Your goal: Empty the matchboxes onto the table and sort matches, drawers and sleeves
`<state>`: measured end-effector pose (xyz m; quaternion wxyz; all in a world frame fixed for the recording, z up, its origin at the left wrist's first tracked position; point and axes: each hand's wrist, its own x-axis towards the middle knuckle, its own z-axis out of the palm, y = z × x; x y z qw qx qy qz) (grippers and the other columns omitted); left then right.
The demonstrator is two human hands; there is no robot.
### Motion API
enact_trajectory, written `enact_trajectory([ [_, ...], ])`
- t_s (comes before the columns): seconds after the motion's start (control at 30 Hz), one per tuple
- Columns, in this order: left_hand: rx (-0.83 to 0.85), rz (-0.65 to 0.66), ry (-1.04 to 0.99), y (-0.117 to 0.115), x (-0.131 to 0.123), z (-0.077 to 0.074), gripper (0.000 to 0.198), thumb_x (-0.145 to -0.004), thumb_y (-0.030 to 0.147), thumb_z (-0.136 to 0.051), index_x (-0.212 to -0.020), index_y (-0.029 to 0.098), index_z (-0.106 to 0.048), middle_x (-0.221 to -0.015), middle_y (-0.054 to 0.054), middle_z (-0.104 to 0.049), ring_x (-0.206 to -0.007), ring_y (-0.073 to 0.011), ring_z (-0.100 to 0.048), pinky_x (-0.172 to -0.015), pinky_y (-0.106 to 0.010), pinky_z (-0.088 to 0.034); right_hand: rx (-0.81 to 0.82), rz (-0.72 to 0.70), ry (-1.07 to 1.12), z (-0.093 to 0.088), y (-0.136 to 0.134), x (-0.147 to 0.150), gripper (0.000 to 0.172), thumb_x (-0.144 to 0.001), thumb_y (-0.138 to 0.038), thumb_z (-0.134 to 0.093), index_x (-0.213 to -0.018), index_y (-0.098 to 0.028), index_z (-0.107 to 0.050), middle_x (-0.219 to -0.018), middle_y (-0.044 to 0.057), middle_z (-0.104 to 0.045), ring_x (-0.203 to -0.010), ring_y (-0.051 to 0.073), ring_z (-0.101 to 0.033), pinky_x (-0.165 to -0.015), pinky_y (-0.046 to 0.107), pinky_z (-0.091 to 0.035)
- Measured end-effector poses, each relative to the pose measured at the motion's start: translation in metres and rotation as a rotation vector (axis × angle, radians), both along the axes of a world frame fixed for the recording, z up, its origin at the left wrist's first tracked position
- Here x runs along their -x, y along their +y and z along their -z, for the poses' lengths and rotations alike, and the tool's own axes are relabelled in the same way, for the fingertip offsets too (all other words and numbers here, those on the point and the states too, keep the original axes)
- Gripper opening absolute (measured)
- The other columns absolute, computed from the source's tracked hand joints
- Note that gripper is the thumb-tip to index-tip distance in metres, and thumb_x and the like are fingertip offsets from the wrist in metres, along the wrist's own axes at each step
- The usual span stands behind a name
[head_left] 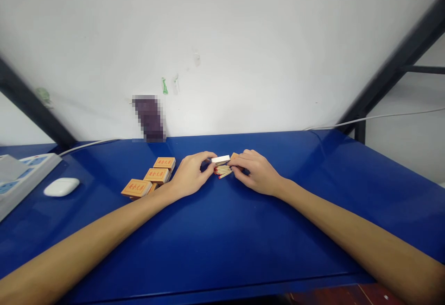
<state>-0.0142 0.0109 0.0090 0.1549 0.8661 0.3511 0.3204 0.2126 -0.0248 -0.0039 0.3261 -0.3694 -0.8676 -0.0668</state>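
Observation:
My left hand [192,173] and my right hand [255,171] meet near the middle of the blue table [222,244]. Between them lies a small bunch of red-tipped matches [222,171]. My left fingers pinch the end of a pale matchbox tray [220,160] just above the matches. My right fingers curl around the other end of the matches and cover an orange matchbox sleeve [234,156], of which only a corner shows.
Three orange matchboxes [153,177] lie in a row left of my left hand. A white earbud case [61,187] and a power strip [21,177] sit at the far left. White cables run along the wall. A dark frame leg [361,131] stands at the back right.

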Motion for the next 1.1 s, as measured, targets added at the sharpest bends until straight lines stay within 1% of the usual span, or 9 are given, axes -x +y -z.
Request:
enact_trajectory([
  [0.17,-0.016,0.007,0.004,0.001,0.0005,0.0009,0.021,-0.092,0.024,-0.053,-0.107,0.022,-0.067,-0.101,-0.001,-0.073,-0.087,-0.0165,-0.068,-0.077,-0.027,-0.052,-0.012,0.013,0.036,0.0008,0.0001,0.0004,0.015,-0.091,-0.015,-0.05,-0.091,-0.02,-0.065,-0.072,0.001,-0.063,-0.064,0.016,-0.047,-0.065,0.031,-0.034],
  [0.3,-0.031,0.029,0.007,0.002,0.001,0.0022,0.022,-0.09,0.024,-0.054,-0.107,0.021,-0.067,-0.102,-0.002,-0.073,-0.087,-0.0166,-0.068,-0.079,-0.029,-0.052,-0.045,0.022,0.058,0.0036,0.0011,-0.001,0.017,-0.088,-0.011,-0.05,-0.089,-0.019,-0.065,-0.071,0.001,-0.062,-0.063,0.016,-0.046,-0.065,0.03,-0.034],
  [0.4,-0.041,0.056,0.028,0.0026,0.0017,0.0032,0.022,-0.089,0.024,-0.056,-0.107,0.021,-0.067,-0.1,-0.002,-0.073,-0.085,-0.0165,-0.067,-0.078,-0.029,-0.052,-0.076,0.027,0.08,0.0057,0.0019,-0.002,0.018,-0.086,-0.009,-0.05,-0.087,-0.019,-0.064,-0.07,0.001,-0.062,-0.063,0.016,-0.046,-0.064,0.03,-0.035],
  [0.53,-0.041,0.052,0.019,0.0025,0.0021,0.004,0.021,-0.089,0.023,-0.055,-0.106,0.021,-0.067,-0.101,-0.001,-0.073,-0.086,-0.016,-0.067,-0.078,-0.028,-0.051,-0.1,0.055,0.12,0.0068,0.0033,-0.0021,0.02,-0.086,-0.009,-0.049,-0.085,-0.019,-0.065,-0.064,0.0,-0.06,-0.061,0.016,-0.045,-0.063,0.03,-0.037],
  [0.7,-0.03,0.051,0.017,0.0015,0.0021,0.0036,0.021,-0.091,0.024,-0.054,-0.107,0.021,-0.067,-0.103,-0.001,-0.073,-0.087,-0.0159,-0.067,-0.079,-0.028,-0.051,-0.04,0.121,0.194,0.0056,0.0047,-0.0022,0.021,-0.085,-0.009,-0.049,-0.083,-0.02,-0.066,-0.067,0.001,-0.064,-0.061,0.016,-0.048,-0.063,0.03,-0.04],
  [0.8,-0.037,0.06,0.018,0.0015,0.0021,0.0031,0.022,-0.091,0.024,-0.054,-0.108,0.022,-0.067,-0.104,-0.001,-0.073,-0.088,-0.0159,-0.067,-0.079,-0.028,-0.051,-0.036,0.149,0.233,0.0053,0.0046,-0.0028,0.021,-0.085,-0.009,-0.049,-0.081,-0.021,-0.066,-0.069,0.001,-0.067,-0.061,0.015,-0.051,-0.063,0.029,-0.041],
  [1.0,0.027,0.049,-0.018,0.0011,0.0014,0.0002,0.021,-0.091,0.025,-0.053,-0.106,0.022,-0.068,-0.098,-0.001,-0.074,-0.081,-0.0151,-0.067,-0.071,-0.026,-0.052,-0.008,0.176,0.259,0.0062,0.0056,-0.0037,0.023,-0.086,-0.011,-0.049,-0.081,-0.022,-0.068,-0.072,0.002,-0.068,-0.061,0.016,-0.053,-0.062,0.03,-0.042],
  [1.1,0.037,0.041,-0.034,0.0014,0.0015,-0.0002,0.021,-0.091,0.025,-0.054,-0.105,0.021,-0.068,-0.097,-0.001,-0.074,-0.082,-0.0156,-0.067,-0.071,-0.026,-0.052,0.032,0.217,0.275,0.0065,0.007,-0.004,0.023,-0.086,-0.013,-0.049,-0.081,-0.022,-0.07,-0.072,0.002,-0.068,-0.063,0.017,-0.055,-0.062,0.03,-0.043],
])
